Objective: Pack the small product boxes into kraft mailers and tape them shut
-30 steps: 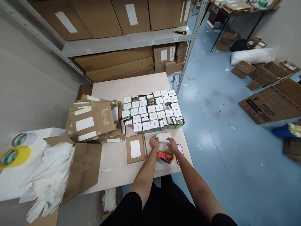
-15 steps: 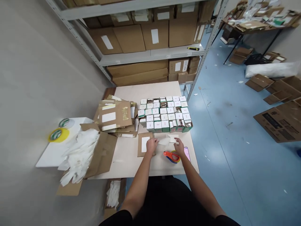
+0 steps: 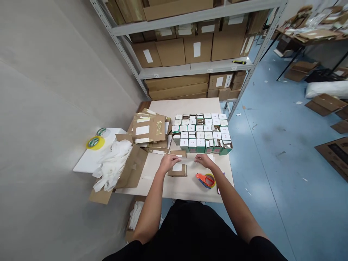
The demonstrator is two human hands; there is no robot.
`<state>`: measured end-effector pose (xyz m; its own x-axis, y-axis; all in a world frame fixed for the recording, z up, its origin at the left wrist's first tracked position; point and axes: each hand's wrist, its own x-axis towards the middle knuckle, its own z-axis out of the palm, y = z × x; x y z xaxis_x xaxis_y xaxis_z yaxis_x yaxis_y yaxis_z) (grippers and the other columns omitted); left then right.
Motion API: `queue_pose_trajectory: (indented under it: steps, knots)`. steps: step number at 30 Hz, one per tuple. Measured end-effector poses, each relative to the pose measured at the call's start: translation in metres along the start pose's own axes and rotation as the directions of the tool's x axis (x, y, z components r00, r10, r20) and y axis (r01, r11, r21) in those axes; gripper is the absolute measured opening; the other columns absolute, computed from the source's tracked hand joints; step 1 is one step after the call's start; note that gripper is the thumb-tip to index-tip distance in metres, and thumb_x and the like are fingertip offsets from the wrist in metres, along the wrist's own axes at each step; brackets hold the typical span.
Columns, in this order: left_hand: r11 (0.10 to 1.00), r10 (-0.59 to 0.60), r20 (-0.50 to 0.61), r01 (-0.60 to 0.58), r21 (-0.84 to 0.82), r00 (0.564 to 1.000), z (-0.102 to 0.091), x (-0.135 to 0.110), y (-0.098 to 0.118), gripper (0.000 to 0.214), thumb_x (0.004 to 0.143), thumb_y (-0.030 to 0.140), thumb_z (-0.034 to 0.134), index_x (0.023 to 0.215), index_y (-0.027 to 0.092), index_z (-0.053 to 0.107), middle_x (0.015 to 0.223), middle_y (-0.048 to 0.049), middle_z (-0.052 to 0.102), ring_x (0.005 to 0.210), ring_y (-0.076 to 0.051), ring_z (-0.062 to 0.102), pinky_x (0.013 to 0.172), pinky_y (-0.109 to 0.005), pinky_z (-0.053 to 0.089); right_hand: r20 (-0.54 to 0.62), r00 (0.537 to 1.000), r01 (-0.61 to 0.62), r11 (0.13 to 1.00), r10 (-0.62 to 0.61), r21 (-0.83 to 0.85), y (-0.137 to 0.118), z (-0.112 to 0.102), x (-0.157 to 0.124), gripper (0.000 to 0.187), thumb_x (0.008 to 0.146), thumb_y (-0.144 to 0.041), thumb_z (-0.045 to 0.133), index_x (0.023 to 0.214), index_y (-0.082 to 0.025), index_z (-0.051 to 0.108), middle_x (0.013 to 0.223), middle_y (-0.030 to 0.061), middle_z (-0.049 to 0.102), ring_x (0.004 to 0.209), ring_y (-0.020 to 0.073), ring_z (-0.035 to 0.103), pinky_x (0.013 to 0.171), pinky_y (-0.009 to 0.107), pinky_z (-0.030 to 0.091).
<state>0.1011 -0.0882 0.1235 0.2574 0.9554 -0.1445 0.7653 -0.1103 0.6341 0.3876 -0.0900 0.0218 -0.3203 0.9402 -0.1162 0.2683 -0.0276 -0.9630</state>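
Blue floor and grey metal shelving loaded with cartons frame the pale surface before me. My left grip pinches one end of a thin pale strip, and my right grip pinches the other, so it spans the gap between them, partly over a small cardboard packet; whether strip and packet touch, I cannot tell. To handle it well, I should take just the very ends between thumb and fingertips, pull evenly so it neither twists nor wrinkles, and watch that a slack middle doesn't catch on the packet's edge. Orange-handled scissors lie near my right grip, so any lowering there wants care. Small white-topped boxes stand in rows just beyond my knuckles; a careless forward push could knock the front row.
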Motion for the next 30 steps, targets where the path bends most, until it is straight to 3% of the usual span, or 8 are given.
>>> queue_pose_trajectory:
  steps: [7,10,13,16,19,22,26,30]
  knots:
    - [0.991,0.008,-0.089,-0.02,-0.133,0.996,-0.014,-0.002,-0.012,0.04,0.086,0.058,0.069,0.068,0.023,0.076,0.074,-0.0021,0.072,0.072,-0.018,0.063,0.068,-0.027,0.048,-0.05,0.996,-0.065,0.994,0.069,0.092,0.005,-0.01,-0.013,0.031,0.076,-0.054,0.074,0.075,-0.023,0.077,0.08,0.0048,0.076,0.079,0.0245,0.067,0.075,0.035,0.054]
    - [0.985,-0.03,-0.254,-0.015,-0.174,0.967,-0.04,-0.006,-0.027,0.04,0.084,0.056,0.071,0.062,0.022,0.072,0.069,-0.0004,0.068,0.068,-0.016,0.06,0.065,-0.026,0.047,-0.203,0.974,-0.075,0.991,0.097,0.112,0.019,-0.025,-0.028,0.035,0.076,-0.054,0.074,0.089,-0.023,0.08,0.099,0.0085,0.079,0.09,0.0276,0.07,0.084,0.041,0.056]
    - [0.978,-0.079,-0.421,-0.011,-0.208,0.903,-0.054,-0.013,-0.029,0.032,0.083,0.05,0.074,0.068,0.021,0.075,0.077,-0.0023,0.071,0.074,-0.018,0.064,0.067,-0.027,0.05,-0.419,0.896,-0.126,0.989,0.147,0.077,0.019,-0.03,-0.039,0.053,0.079,-0.056,0.072,0.122,-0.025,0.074,0.132,0.0121,0.07,0.095,0.0278,0.069,0.088,0.045,0.056]
    - [0.986,-0.067,-0.549,-0.028,-0.162,0.833,-0.037,-0.022,-0.01,0.022,0.086,0.042,0.072,0.082,0.022,0.08,0.09,-0.0063,0.074,0.087,-0.022,0.067,0.08,-0.032,0.055,-0.518,0.834,-0.179,0.981,0.192,0.075,-0.008,-0.007,-0.041,0.061,0.086,-0.061,0.064,0.132,-0.022,0.068,0.138,0.0167,0.066,0.091,0.0277,0.069,0.085,0.045,0.056]
    - [0.997,0.049,-0.533,-0.075,-0.027,0.845,-0.001,-0.033,0.016,0.017,0.091,0.029,0.064,0.089,0.025,0.081,0.101,-0.0085,0.075,0.103,-0.025,0.066,0.096,-0.039,0.055,-0.264,0.949,-0.099,0.956,0.174,0.275,-0.052,0.04,-0.035,0.054,0.091,-0.065,0.056,0.116,-0.021,0.074,0.117,0.013,0.074,0.09,0.0266,0.07,0.078,0.039,0.056]
    - [0.962,0.273,-0.403,-0.258,0.092,0.873,0.024,-0.047,0.033,0.021,0.088,0.017,0.063,0.092,0.027,0.081,0.114,-0.0088,0.073,0.114,-0.027,0.063,0.102,-0.044,0.053,-0.19,0.974,-0.007,0.856,0.122,0.516,-0.092,0.082,-0.03,0.05,0.086,-0.064,0.064,0.109,-0.021,0.074,0.104,0.0084,0.076,0.094,0.0248,0.07,0.078,0.034,0.055]
    - [0.889,0.455,-0.367,-0.439,0.131,0.811,0.021,-0.063,0.034,0.047,0.079,0.003,0.059,0.113,0.028,0.078,0.136,-0.0077,0.065,0.128,-0.029,0.057,0.109,-0.052,0.049,-0.333,0.899,-0.001,0.763,0.284,0.646,-0.123,0.1,-0.027,0.041,0.078,-0.058,0.074,0.089,-0.019,0.073,0.086,0.0052,0.075,0.085,0.0222,0.067,0.073,0.03,0.053]
    - [0.914,0.282,-0.418,-0.374,-0.157,0.864,0.002,-0.071,0.026,0.043,0.08,0.012,0.066,0.119,0.027,0.075,0.137,-0.0097,0.064,0.125,-0.029,0.06,0.102,-0.048,0.054,-0.32,0.891,-0.031,0.746,0.322,0.666,-0.14,0.101,-0.025,0.034,0.074,-0.052,0.075,0.085,-0.021,0.075,0.084,0.0057,0.077,0.085,0.0247,0.069,0.072,0.032,0.054]
